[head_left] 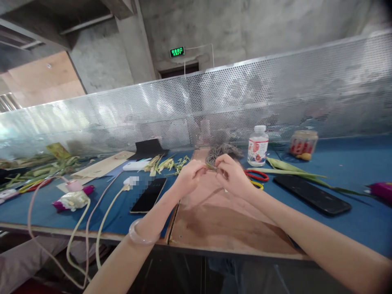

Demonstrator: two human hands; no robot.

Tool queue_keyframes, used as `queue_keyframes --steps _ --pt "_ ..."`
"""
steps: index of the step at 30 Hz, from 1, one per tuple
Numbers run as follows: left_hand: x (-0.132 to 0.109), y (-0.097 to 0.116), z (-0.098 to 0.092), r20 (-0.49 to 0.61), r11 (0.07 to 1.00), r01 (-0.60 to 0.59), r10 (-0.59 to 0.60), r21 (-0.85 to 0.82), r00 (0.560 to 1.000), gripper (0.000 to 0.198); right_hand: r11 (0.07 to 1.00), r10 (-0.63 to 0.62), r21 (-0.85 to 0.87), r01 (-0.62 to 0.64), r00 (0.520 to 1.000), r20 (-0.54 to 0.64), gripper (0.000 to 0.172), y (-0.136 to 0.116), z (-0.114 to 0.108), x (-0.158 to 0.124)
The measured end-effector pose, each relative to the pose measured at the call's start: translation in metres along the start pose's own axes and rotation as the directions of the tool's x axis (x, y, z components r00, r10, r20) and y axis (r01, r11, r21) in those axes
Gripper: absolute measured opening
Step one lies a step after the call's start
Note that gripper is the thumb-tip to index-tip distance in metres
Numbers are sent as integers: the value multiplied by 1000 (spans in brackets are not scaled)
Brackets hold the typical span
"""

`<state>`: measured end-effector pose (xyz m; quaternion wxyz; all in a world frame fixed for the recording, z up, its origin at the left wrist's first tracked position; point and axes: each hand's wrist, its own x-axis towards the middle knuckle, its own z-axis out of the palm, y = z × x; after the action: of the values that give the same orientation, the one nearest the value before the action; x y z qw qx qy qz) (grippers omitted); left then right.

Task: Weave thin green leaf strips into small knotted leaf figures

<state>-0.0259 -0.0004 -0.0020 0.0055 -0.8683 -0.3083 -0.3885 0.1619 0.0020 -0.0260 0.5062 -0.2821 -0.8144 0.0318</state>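
Observation:
Over the wooden board, my left hand (190, 176) and my right hand (232, 174) are close together, both with curled fingers. A thin green strip (210, 166), which looks like a piece of leaf, stretches between their fingertips. The fingers hide most of it. A bracelet (143, 232) circles my left wrist. Just behind the hands lies a tangled bundle of grey string (223, 152). Scissors with red and yellow handles (257, 176) rest right of my right hand, partly covered by it. Long green leaves (286, 168) lie beyond the scissors.
A labelled plastic bottle (258, 148) and a jar (304, 143) stand at the back right. A black phone (312, 194) is at right, another phone (149, 196) at left. Charging cables (107, 206) hang over the front edge. Small folded leaf pieces (165, 164) lie behind; a perforated metal screen (171, 110) bounds the table.

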Motion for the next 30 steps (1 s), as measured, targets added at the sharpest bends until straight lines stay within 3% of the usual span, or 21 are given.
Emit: queue_keyframes --steps 6,13,16,21,27,30 --pt "0 0 2 58 976 147 -139 -160 989 13 996 -82 34 81 996 27 14 6 -3 4" --pt "-1 -6 5 55 923 280 -275 -264 960 11 997 -35 66 33 999 21 10 8 -9 2" --pt "-1 -7 6 56 912 279 -275 -302 960 10 998 -59 33 59 998 8 24 10 -4 1" --pt "-2 -5 5 65 917 230 -221 -325 973 11 998 -49 -45 51 998 47 29 12 -1 3" --pt "0 5 1 52 928 247 -242 -278 969 8 977 -194 -76 198 979 61 19 15 0 2" --pt "0 6 1 53 925 258 -253 -278 966 8 976 -192 -92 196 980 51 19 17 1 1"
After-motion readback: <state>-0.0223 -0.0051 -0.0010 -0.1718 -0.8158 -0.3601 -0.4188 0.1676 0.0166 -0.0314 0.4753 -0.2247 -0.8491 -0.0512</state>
